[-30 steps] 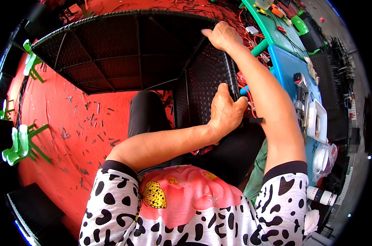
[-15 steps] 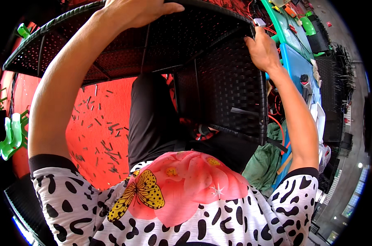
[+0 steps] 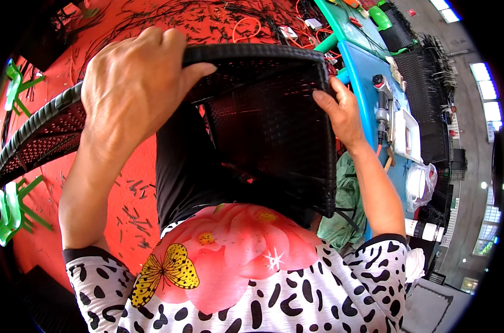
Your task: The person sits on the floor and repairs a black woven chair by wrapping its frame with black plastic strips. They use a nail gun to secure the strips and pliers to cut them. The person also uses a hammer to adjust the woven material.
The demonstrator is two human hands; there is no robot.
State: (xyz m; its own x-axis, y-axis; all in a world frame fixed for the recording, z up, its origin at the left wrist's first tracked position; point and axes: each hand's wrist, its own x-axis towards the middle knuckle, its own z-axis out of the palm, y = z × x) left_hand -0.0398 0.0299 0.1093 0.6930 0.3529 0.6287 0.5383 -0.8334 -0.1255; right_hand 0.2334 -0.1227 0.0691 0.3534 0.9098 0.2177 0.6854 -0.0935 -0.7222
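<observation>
Black woven piece (image 3: 263, 122), one, up in front of the torso, over the dark trouser leg (image 3: 177, 161). Two hands on it: left hand (image 3: 135, 83) bent over the top rim, thumb out to the right, fingertips hidden, can't tell how tightly closed; right hand (image 3: 343, 114) pinching the right edge near the upper corner, thumb on the inner face, fingers behind. Counts: two green seats at far left, upper seat (image 3: 12, 89) and lower seat (image 3: 7, 211); one blue table (image 3: 354, 53) at right with one power tool (image 3: 381, 108) and one white tray (image 3: 408, 136); one green cloth (image 3: 338, 222); dark strips (image 3: 135, 219) many, too small to count. Edges: rim curves from far left, under the left hand, to the upper right corner, then straight down to a lower corner just beside the cloth. Room: wide red floor (image 3: 46, 244) between leg and seats; right side tight, table near the edge.
</observation>
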